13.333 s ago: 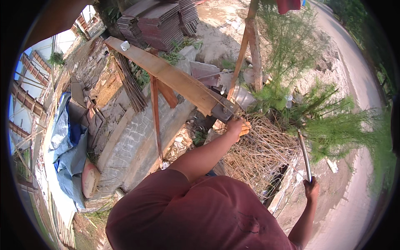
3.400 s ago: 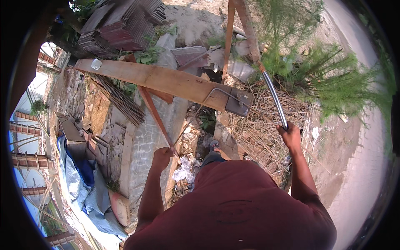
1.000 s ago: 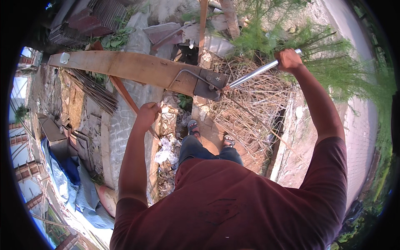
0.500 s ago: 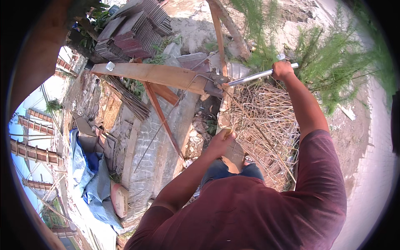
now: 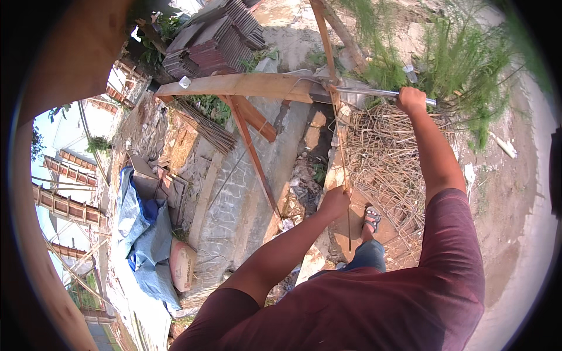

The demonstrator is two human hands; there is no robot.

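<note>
My right hand point(image 5: 411, 100) is closed round the far end of a silver metal pipe point(image 5: 369, 90). The pipe reaches left to a dark block point(image 5: 320, 92) at the end of a wooden beam point(image 5: 246, 85). From that spot a thin metal rod point(image 5: 349, 228) runs down toward me. My left hand point(image 5: 335, 203) is wrapped at the rod, its fingers partly hidden behind the back of the hand.
A heap of thin bent rods point(image 5: 386, 146) lies right of my sandalled foot point(image 5: 371, 219). Slanting timber legs point(image 5: 253, 155) hold up the beam. Farther left are a blue tarp point(image 5: 140, 228), a sack point(image 5: 182, 265) and stacked roof tiles point(image 5: 213, 44). Feathery green branches point(image 5: 456, 70) hang beyond my right hand.
The rod's near end has swung left, from over the heap to my left hand. That hand has moved slightly right and closed at the rod. My right hand stays on the pipe.
</note>
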